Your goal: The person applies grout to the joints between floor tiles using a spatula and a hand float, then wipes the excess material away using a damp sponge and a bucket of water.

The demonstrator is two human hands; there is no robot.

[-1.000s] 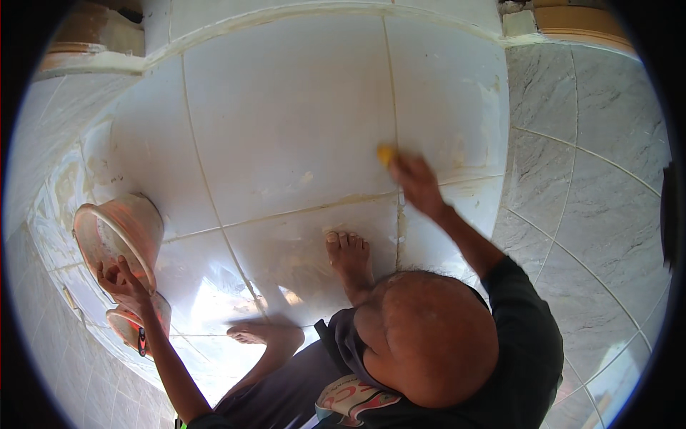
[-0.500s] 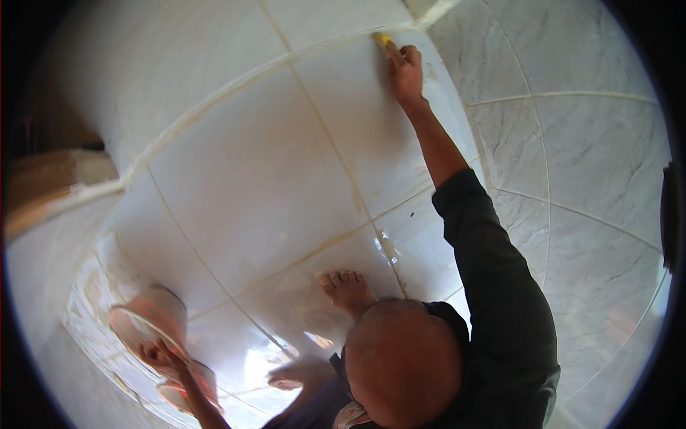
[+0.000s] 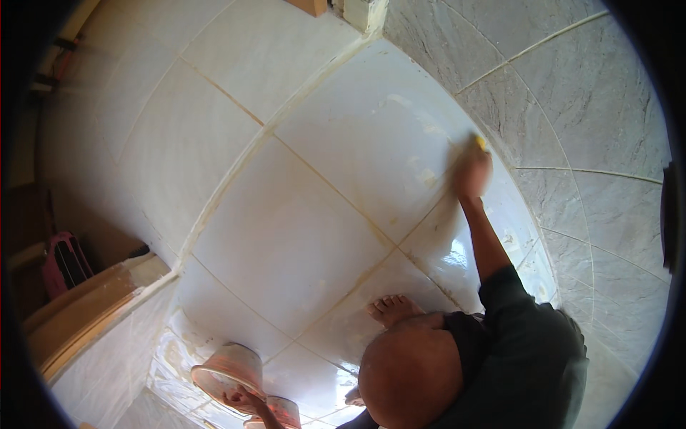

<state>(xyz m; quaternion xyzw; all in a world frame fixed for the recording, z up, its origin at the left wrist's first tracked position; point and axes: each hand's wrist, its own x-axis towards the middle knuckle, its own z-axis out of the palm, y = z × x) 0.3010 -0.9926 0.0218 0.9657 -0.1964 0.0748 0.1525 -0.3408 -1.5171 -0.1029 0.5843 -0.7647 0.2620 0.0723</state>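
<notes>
My right hand (image 3: 474, 171), smeared by motion, reaches out to the floor near its right edge. Its fingers are closed on a small yellow sponge (image 3: 481, 143), mostly hidden by the hand and pressed to the pale tiled floor (image 3: 300, 222). At the lower left, my left hand (image 3: 244, 400) has its fingers curled over the rim of a tilted, reddish bucket (image 3: 232, 357). A second reddish container (image 3: 275, 413) stands right beside it, partly hidden by my left forearm. Cream-coloured smears lie on the tiles near my right hand.
My bare foot (image 3: 396, 309) and knee (image 3: 411, 372) are at the lower middle. Grey marbled tiles (image 3: 493, 71) rise along the right, and pale tiles (image 3: 207, 114) line the far left. Beyond the ledge at left are brown boards (image 3: 93, 300) and a pink-edged object (image 3: 63, 264).
My right hand has swept with the sponge from the far corner back toward me along the right edge. My left hand stays on the bucket, while the whole view has turned.
</notes>
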